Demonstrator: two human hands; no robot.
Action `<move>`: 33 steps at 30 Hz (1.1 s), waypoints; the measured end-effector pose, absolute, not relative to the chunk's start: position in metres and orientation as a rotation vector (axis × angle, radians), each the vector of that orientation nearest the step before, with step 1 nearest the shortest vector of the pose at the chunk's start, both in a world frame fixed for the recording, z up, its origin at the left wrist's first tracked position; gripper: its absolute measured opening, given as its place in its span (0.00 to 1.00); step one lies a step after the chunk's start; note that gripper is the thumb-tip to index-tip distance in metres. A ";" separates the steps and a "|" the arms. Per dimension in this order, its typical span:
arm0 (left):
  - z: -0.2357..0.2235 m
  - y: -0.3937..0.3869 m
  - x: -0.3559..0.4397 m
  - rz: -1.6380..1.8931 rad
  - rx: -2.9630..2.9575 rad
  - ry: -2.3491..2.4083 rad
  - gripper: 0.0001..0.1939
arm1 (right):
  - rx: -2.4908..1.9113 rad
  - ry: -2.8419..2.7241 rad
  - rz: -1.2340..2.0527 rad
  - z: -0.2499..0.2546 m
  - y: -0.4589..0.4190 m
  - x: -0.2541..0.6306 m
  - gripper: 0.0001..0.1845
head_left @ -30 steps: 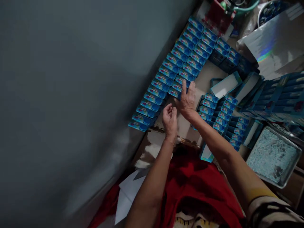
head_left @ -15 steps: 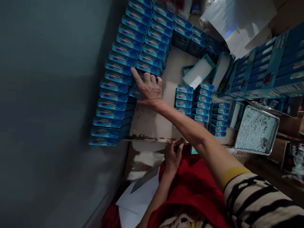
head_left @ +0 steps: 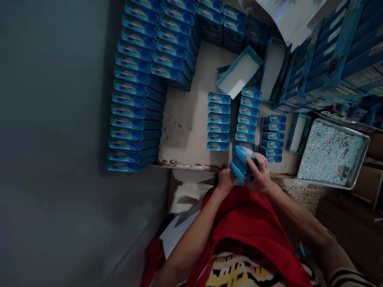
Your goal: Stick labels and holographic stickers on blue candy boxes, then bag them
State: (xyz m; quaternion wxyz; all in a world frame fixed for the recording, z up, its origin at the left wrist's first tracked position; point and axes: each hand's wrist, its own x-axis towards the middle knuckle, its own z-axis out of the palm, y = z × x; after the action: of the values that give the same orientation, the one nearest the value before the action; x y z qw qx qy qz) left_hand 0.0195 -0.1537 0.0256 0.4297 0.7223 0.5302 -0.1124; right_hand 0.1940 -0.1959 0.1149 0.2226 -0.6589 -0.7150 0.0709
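At the table's front edge, both my hands are closed on a few small blue boxes (head_left: 238,164), which lean at a tilt. My right hand (head_left: 259,174) grips them from the right, its thumb and fingers over their upper side. My left hand (head_left: 226,180) is closed against their lower left; its fingertips are partly hidden. Just behind the boxes, several matching blue boxes stand in a short row (head_left: 218,119). Two more short rows, a middle one (head_left: 247,113) and a right one (head_left: 273,137), sit in shallow cartons.
Long rows of blue boxes (head_left: 134,87) line the wall (head_left: 54,119) at left. Shallow open cartons (head_left: 241,71) lie at the back. Packed blue cartons (head_left: 323,67) are stacked at right, near a metal tray (head_left: 353,184) of pale blue pieces. Plastic sheeting (head_left: 293,20) is behind.
My right hand has come from the second long row to the front edge with a few boxes, and that row is shorter. My left hand has joined it there. The view has shifted.
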 end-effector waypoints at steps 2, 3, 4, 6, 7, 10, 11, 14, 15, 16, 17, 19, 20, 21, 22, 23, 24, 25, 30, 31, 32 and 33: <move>0.021 -0.154 0.018 -0.298 1.834 1.353 0.23 | -1.871 -2.009 0.192 0.096 -0.198 0.207 0.47; 0.019 -0.154 0.017 -0.295 1.857 1.368 0.26 | -1.891 -2.032 0.190 0.090 -0.197 0.210 0.46; 0.017 -0.154 0.016 -0.291 1.885 1.376 0.29 | -1.911 -2.052 0.194 0.087 -0.196 0.212 0.45; 0.015 -0.154 0.016 -0.288 1.938 1.365 0.31 | -1.966 -2.076 0.215 0.086 -0.191 0.209 0.43; 0.015 -0.154 0.016 -0.291 1.958 1.354 0.31 | -2.003 -2.080 0.236 0.086 -0.188 0.206 0.44; 0.019 -0.151 0.020 -0.325 1.982 1.310 0.33 | -2.095 -2.099 0.372 0.086 -0.175 0.199 0.48; 0.020 -0.150 0.021 -0.341 1.978 1.292 0.34 | -2.108 -2.117 0.404 0.086 -0.171 0.198 0.49; 0.023 -0.145 0.023 -0.356 1.942 1.246 0.37 | -2.127 -2.181 0.384 0.092 -0.160 0.198 0.50; 0.025 -0.143 0.020 -0.344 1.927 1.218 0.37 | -2.133 -2.202 0.354 0.099 -0.157 0.199 0.50; 0.026 -0.142 0.016 -0.322 1.910 1.182 0.36 | -2.146 -2.221 0.324 0.108 -0.153 0.200 0.48; 0.026 -0.142 0.010 -0.290 1.890 1.143 0.34 | -2.160 -2.234 0.296 0.120 -0.148 0.201 0.46; 0.027 -0.143 -0.010 -0.193 1.838 1.097 0.27 | -2.164 -2.218 0.270 0.147 -0.124 0.201 0.39; 0.026 -0.143 -0.023 -0.127 1.810 1.111 0.23 | -2.133 -2.186 0.277 0.158 -0.104 0.198 0.34; 0.025 -0.143 -0.037 -0.059 1.781 1.148 0.20 | -2.077 -2.148 0.294 0.165 -0.077 0.193 0.30; 0.023 -0.143 -0.052 0.008 1.755 1.203 0.18 | -1.988 -2.110 0.328 0.168 -0.044 0.186 0.28; 0.020 -0.143 -0.066 0.064 1.735 1.272 0.17 | -1.909 -2.073 0.335 0.166 -0.006 0.177 0.29; 0.018 -0.142 -0.080 0.109 1.722 1.348 0.17 | -1.863 -2.046 0.315 0.159 0.034 0.166 0.34; 0.016 -0.140 -0.092 0.144 1.715 1.424 0.17 | -1.850 -2.038 0.293 0.148 0.075 0.154 0.41; 0.014 -0.141 -0.131 0.287 1.751 1.626 0.18 | -2.015 -2.162 0.193 0.077 0.217 0.102 0.65; 0.015 -0.144 -0.134 0.309 1.771 1.618 0.18 | -2.041 -2.179 0.188 0.067 0.227 0.097 0.66; 0.016 -0.148 -0.136 0.326 1.791 1.602 0.18 | -2.063 -2.191 0.184 0.060 0.231 0.093 0.65; 0.016 -0.153 -0.137 0.341 1.810 1.585 0.18 | -2.080 -2.197 0.181 0.055 0.231 0.091 0.63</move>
State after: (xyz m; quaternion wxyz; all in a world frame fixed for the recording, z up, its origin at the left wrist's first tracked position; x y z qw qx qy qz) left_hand -0.1373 -0.1534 0.0164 0.3481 0.6982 0.6115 0.1317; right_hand 0.0913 0.2314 0.0554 0.0554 -0.6852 -0.7238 0.0595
